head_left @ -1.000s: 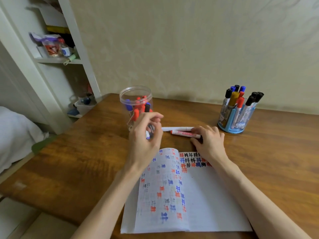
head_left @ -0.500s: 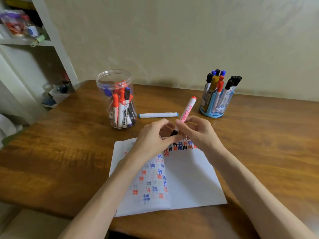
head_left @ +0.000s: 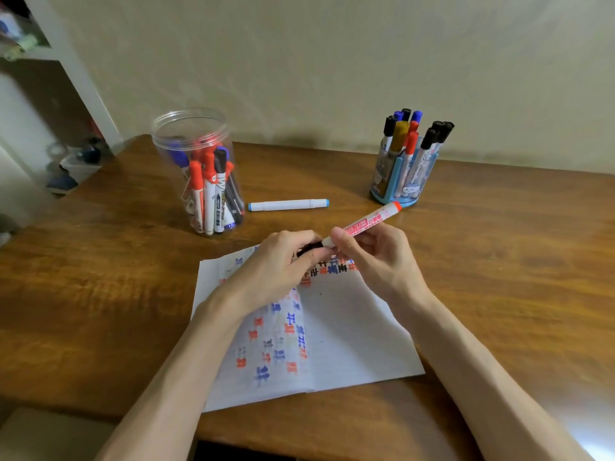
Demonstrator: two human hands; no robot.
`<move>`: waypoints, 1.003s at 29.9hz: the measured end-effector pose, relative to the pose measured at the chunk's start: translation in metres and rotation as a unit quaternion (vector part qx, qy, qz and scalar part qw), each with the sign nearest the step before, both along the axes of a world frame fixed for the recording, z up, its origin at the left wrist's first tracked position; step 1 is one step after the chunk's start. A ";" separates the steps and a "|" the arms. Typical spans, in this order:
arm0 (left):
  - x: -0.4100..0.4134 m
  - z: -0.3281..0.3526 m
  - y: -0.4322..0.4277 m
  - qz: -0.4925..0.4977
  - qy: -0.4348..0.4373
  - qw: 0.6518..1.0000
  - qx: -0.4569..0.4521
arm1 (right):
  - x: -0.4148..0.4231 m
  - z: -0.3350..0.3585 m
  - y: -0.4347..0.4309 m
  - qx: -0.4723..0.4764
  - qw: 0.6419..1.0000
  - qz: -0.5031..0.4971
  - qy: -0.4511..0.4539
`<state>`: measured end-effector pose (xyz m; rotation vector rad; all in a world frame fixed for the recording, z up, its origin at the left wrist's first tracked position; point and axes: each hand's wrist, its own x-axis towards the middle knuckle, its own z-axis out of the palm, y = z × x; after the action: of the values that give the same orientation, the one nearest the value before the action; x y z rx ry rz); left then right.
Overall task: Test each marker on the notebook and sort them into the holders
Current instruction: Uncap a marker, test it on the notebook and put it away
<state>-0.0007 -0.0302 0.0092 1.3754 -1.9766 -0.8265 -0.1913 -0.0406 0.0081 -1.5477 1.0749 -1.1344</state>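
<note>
My right hand (head_left: 376,257) grips a white marker with red print and a red end (head_left: 369,222), tilted up to the right above the open notebook (head_left: 349,334). My left hand (head_left: 279,267) pinches the dark cap end of that same marker. Red, blue and black test marks cover the notebook pages. A white marker with blue ends (head_left: 288,204) lies flat on the wooden desk (head_left: 100,277) behind my hands. A clear plastic jar (head_left: 196,171) at the back left holds several markers. At the back right a blue holder (head_left: 404,181) has several more.
A wall runs close behind the desk. White shelving (head_left: 76,71) with small items stands beyond the desk's left corner. The desk's front edge lies just below the notebook.
My right hand picked the red-printed marker up off the desk and raised it over the notebook. My left hand came away from the jar and took hold of the marker's cap end.
</note>
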 end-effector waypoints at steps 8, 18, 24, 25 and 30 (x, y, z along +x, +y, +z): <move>0.039 0.003 0.003 0.052 0.101 0.990 -0.087 | -0.042 0.014 -0.014 0.031 0.994 -0.108 0.003; 0.027 -0.019 0.007 0.061 0.033 0.995 -0.077 | 0.002 -0.018 0.001 0.020 0.995 -0.064 0.080; 0.029 -0.024 0.006 0.074 0.001 0.992 -0.105 | 0.004 -0.025 0.003 -0.006 0.993 -0.047 0.112; 0.030 -0.024 0.006 0.076 -0.001 0.991 -0.108 | 0.004 -0.025 0.003 -0.010 0.992 -0.045 0.113; 0.031 -0.025 0.007 0.086 0.001 0.991 -0.104 | 0.006 -0.027 0.004 -0.024 0.990 -0.047 0.128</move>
<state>0.0305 -0.0234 -0.0159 1.3955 -1.8534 -0.5279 -0.1852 -0.0370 -0.0185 -1.7311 1.3102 -1.0495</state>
